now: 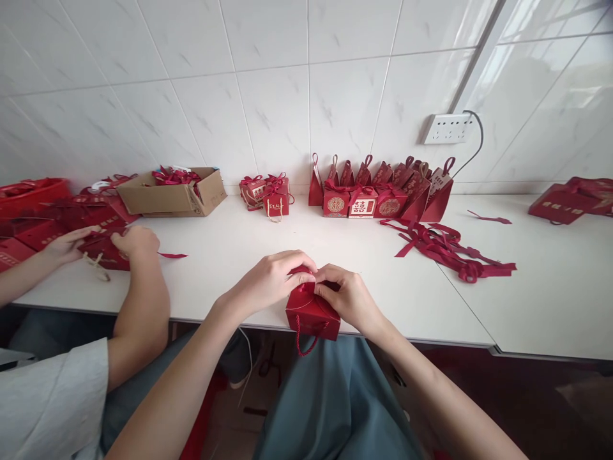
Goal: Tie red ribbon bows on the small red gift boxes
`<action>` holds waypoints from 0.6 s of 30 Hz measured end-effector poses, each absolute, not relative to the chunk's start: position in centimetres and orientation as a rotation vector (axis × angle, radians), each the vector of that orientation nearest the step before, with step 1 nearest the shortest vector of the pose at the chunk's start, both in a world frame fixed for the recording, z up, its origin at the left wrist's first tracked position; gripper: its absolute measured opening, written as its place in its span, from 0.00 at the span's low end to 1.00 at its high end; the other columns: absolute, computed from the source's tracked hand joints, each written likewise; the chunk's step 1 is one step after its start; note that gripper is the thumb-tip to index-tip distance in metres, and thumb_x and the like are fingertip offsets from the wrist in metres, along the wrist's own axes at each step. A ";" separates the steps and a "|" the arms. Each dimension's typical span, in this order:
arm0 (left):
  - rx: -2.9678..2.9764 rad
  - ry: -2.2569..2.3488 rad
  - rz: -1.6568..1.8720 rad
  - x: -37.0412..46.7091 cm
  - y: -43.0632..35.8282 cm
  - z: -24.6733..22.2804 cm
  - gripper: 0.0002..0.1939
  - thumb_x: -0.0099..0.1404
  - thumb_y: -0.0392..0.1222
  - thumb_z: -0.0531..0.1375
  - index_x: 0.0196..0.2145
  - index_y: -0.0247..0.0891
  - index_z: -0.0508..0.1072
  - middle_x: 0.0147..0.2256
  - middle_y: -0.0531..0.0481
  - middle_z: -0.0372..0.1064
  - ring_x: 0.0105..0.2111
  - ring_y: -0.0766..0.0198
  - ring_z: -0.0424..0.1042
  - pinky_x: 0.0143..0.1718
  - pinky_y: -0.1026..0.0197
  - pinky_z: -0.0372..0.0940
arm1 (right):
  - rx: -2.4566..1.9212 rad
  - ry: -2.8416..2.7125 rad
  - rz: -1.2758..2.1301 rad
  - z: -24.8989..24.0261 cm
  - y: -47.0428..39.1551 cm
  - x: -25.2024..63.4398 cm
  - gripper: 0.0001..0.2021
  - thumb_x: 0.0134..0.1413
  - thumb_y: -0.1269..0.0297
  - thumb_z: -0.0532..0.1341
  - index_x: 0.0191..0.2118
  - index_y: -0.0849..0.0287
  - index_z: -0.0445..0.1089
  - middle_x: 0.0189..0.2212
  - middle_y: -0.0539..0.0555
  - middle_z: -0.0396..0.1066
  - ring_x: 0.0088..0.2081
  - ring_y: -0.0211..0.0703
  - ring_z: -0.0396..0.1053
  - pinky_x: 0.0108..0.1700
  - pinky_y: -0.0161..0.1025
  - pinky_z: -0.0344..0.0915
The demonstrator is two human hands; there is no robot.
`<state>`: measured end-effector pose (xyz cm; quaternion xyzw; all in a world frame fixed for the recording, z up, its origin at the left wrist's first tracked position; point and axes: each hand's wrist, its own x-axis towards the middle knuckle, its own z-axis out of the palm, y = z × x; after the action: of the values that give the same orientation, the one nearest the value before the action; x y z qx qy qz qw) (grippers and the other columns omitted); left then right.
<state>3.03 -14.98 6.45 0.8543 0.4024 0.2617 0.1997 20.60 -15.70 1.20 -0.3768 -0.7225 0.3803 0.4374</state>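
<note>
A small red box with a twisted red cord handle sits at the table's front edge, the cord hanging down its near side. At its top, my left hand pinches red ribbon between thumb and fingers. From the right, my right hand closes its thumb and fingertips on the same ribbon, close to the left fingertips. Parts of the ribbon are hidden behind my fingers.
Finished-looking red boxes and cone-shaped ones line the wall. Loose ribbons lie at right. A cardboard box stands at left, near another person's hands on a red box. Red packages lie far right.
</note>
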 end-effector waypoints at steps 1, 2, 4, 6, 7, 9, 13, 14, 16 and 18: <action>2.315 1.146 0.727 3.0 -14.6 6.2 0.04 0.63 0.37 0.56 0.33 0.40 0.70 0.31 0.55 0.71 0.31 0.67 0.69 0.34 0.65 0.63 | -0.917 -1.801 0.947 1.1 -15.7 20.7 0.08 0.53 0.69 0.57 0.30 0.55 0.74 0.33 0.51 0.73 0.35 0.42 0.71 0.40 0.39 0.66; 2.246 1.157 0.728 3.0 -14.3 5.8 0.03 0.62 0.39 0.57 0.32 0.40 0.70 0.30 0.55 0.71 0.30 0.67 0.68 0.33 0.65 0.63 | -0.900 -1.802 0.955 1.0 -15.6 20.7 0.08 0.53 0.69 0.58 0.30 0.54 0.74 0.33 0.51 0.73 0.35 0.42 0.71 0.40 0.40 0.66; 2.143 1.135 0.766 3.0 -13.5 4.9 0.05 0.60 0.43 0.59 0.30 0.39 0.69 0.29 0.55 0.70 0.30 0.67 0.68 0.32 0.65 0.62 | -0.877 -1.794 0.984 0.9 -15.5 20.8 0.08 0.53 0.68 0.59 0.29 0.53 0.75 0.32 0.52 0.73 0.36 0.43 0.71 0.40 0.40 0.67; 2.081 1.088 0.848 3.1 -13.0 3.9 0.08 0.60 0.45 0.60 0.29 0.37 0.68 0.30 0.53 0.70 0.30 0.67 0.68 0.33 0.64 0.62 | -0.870 -1.774 0.991 0.8 -15.4 20.8 0.07 0.52 0.67 0.60 0.29 0.53 0.76 0.33 0.52 0.73 0.38 0.44 0.70 0.42 0.41 0.67; 2.061 1.075 0.890 3.1 -12.8 3.5 0.09 0.60 0.45 0.59 0.29 0.37 0.68 0.30 0.53 0.70 0.30 0.67 0.67 0.33 0.64 0.62 | -0.874 -1.758 0.982 0.8 -15.4 20.9 0.06 0.52 0.66 0.61 0.29 0.52 0.76 0.33 0.52 0.73 0.39 0.45 0.70 0.42 0.42 0.67; 2.046 1.097 0.925 3.2 -12.7 2.6 0.08 0.61 0.45 0.58 0.30 0.37 0.68 0.30 0.52 0.70 0.30 0.67 0.67 0.33 0.64 0.62 | -0.889 -1.732 0.953 0.7 -15.4 20.9 0.06 0.51 0.65 0.61 0.28 0.52 0.76 0.32 0.53 0.74 0.39 0.46 0.70 0.43 0.44 0.67; 2.103 1.196 0.873 3.1 -13.2 1.7 0.05 0.61 0.41 0.57 0.31 0.38 0.70 0.31 0.52 0.70 0.31 0.66 0.67 0.35 0.63 0.62 | -1.001 -1.671 0.927 0.5 -15.6 21.0 0.06 0.51 0.62 0.61 0.26 0.54 0.73 0.31 0.54 0.74 0.37 0.47 0.71 0.41 0.45 0.66; 2.120 1.199 0.874 3.1 -13.4 1.6 0.05 0.61 0.40 0.57 0.31 0.39 0.71 0.32 0.52 0.70 0.32 0.65 0.67 0.36 0.62 0.62 | -1.027 -1.642 0.952 0.5 -15.7 21.0 0.04 0.51 0.62 0.61 0.30 0.54 0.72 0.30 0.53 0.74 0.36 0.47 0.71 0.40 0.44 0.66; 2.157 1.172 0.901 2.9 -13.7 1.6 0.05 0.62 0.41 0.57 0.31 0.39 0.72 0.32 0.51 0.71 0.35 0.63 0.67 0.39 0.60 0.62 | -1.044 -1.582 1.026 0.6 -15.8 21.1 0.08 0.50 0.63 0.62 0.38 0.54 0.67 0.28 0.51 0.74 0.35 0.46 0.71 0.38 0.42 0.66; 2.197 1.120 0.919 2.8 -14.0 1.6 0.05 0.62 0.41 0.57 0.31 0.39 0.72 0.32 0.50 0.71 0.37 0.61 0.66 0.41 0.59 0.62 | -1.038 -1.541 1.072 0.7 -15.9 21.1 0.11 0.49 0.63 0.62 0.39 0.54 0.63 0.28 0.49 0.74 0.34 0.44 0.71 0.36 0.40 0.65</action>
<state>2.75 -13.96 1.59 0.8079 0.4119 0.3380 0.2519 21.08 -15.91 0.72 -0.4250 -0.6311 0.4388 0.4780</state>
